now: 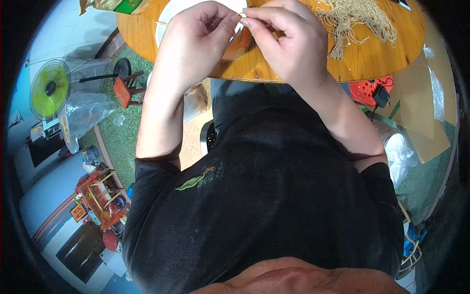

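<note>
My left hand (198, 41) and my right hand (293, 44) meet over the near side of a round wooden table. Thumb and forefinger of each are pinched together on a small pale piece (242, 15), too small to name. Behind and below my left hand is a white round dish (169, 12), mostly hidden; a thin stick-like end pokes out at its left rim. An orange-brown object (240, 45) shows beneath the hands, its kind unclear. To the right of my right hand lies a loose heap of beige cord (360, 22).
The wooden table (404, 49) curves across the top of the view. A green and gold packet (120, 6) lies at its far left. A green fan (50, 89) and a red stool (125, 90) stand at left. Cardboard (416, 98) and a red perforated item (363, 92) are at right.
</note>
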The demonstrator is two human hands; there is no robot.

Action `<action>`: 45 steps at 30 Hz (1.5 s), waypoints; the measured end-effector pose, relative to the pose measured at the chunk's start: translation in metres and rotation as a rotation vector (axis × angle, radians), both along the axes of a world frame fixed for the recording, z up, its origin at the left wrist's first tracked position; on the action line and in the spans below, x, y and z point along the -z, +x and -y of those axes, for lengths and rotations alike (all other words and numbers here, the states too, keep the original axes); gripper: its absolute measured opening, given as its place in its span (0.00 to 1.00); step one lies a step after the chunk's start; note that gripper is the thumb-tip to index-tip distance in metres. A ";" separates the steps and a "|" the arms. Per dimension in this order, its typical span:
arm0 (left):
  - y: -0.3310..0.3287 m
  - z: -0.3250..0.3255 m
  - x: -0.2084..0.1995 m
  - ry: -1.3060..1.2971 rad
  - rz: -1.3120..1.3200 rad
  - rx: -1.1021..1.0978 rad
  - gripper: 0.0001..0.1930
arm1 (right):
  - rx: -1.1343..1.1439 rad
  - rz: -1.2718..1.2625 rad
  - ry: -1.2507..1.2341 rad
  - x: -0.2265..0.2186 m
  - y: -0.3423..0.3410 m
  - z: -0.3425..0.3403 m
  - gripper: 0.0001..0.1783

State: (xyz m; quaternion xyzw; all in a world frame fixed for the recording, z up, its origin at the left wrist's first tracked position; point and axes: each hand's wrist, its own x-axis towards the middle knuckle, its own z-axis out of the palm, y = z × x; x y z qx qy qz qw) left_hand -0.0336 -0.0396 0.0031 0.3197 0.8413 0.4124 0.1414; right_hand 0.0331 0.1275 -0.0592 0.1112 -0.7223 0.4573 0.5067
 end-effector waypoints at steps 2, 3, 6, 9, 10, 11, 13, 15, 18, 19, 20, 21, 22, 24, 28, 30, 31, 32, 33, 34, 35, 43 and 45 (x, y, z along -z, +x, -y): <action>0.001 0.000 -0.001 -0.005 -0.036 -0.009 0.09 | -0.032 -0.212 -0.008 0.009 -0.009 -0.001 0.05; 0.000 0.001 -0.001 -0.009 -0.003 -0.019 0.08 | -0.075 -0.154 -0.028 0.007 -0.007 -0.001 0.04; -0.004 0.007 0.001 -0.018 0.008 -0.002 0.08 | -0.125 0.232 -0.011 -0.033 0.012 -0.005 0.05; -0.005 0.007 0.002 -0.017 -0.005 0.012 0.08 | -0.131 0.541 0.034 -0.047 0.017 -0.008 0.05; -0.005 0.006 0.002 -0.012 0.008 -0.007 0.08 | -0.138 0.526 0.042 -0.047 0.017 -0.008 0.05; -0.004 0.005 0.001 -0.012 0.007 -0.006 0.08 | -0.137 0.525 0.041 -0.047 0.017 -0.007 0.05; -0.002 0.003 -0.001 -0.012 0.082 -0.064 0.07 | -0.032 0.459 0.187 -0.041 0.016 -0.004 0.04; -0.001 0.004 -0.001 -0.033 0.054 -0.069 0.07 | 0.046 0.403 0.271 -0.030 0.014 0.002 0.04; 0.018 -0.014 -0.027 -0.120 -0.035 -0.115 0.07 | 0.026 0.413 0.189 -0.031 0.014 0.002 0.04; 0.025 -0.020 -0.038 -0.190 -0.103 -0.162 0.09 | -0.075 0.468 0.022 -0.034 0.015 0.001 0.04; 0.026 -0.019 -0.039 -0.190 -0.104 -0.164 0.09 | -0.070 0.553 -0.018 -0.032 0.013 0.002 0.05; 0.026 -0.019 -0.040 -0.184 -0.083 -0.151 0.08 | -0.072 0.552 -0.018 -0.032 0.013 0.001 0.05; 0.027 -0.018 -0.040 -0.178 -0.062 -0.137 0.08 | -0.154 0.659 -0.127 -0.035 0.014 -0.001 0.06; 0.029 -0.021 -0.043 -0.191 -0.060 -0.133 0.08 | -0.236 0.768 -0.239 -0.042 0.015 -0.003 0.07; 0.030 -0.018 -0.038 -0.132 -0.071 -0.096 0.07 | -0.277 0.906 -0.243 -0.052 0.015 -0.006 0.10; 0.031 -0.019 -0.039 -0.147 -0.106 -0.092 0.06 | -0.266 0.910 -0.193 -0.058 0.015 -0.008 0.11; 0.032 -0.019 -0.040 -0.162 -0.140 -0.087 0.06 | -0.315 0.980 -0.237 -0.062 0.015 -0.010 0.12; 0.032 -0.019 -0.039 -0.163 -0.140 -0.087 0.06 | -0.364 1.050 -0.281 -0.063 0.015 -0.010 0.12; 0.031 -0.019 -0.037 -0.137 -0.158 -0.110 0.04 | -0.366 1.051 -0.281 -0.061 0.015 -0.010 0.12; 0.031 -0.019 -0.035 -0.112 -0.177 -0.134 0.04 | -0.388 1.035 -0.299 -0.057 0.015 -0.011 0.13; 0.030 -0.018 -0.035 -0.112 -0.176 -0.133 0.04 | -0.408 1.020 -0.316 -0.055 0.014 -0.013 0.13; -0.008 -0.011 0.024 0.809 -0.388 0.440 0.06 | -0.613 1.189 -0.575 -0.038 0.005 -0.020 0.11; 0.012 -0.012 -0.014 0.388 -0.410 0.309 0.06 | -0.616 1.204 -0.642 -0.035 0.005 -0.026 0.10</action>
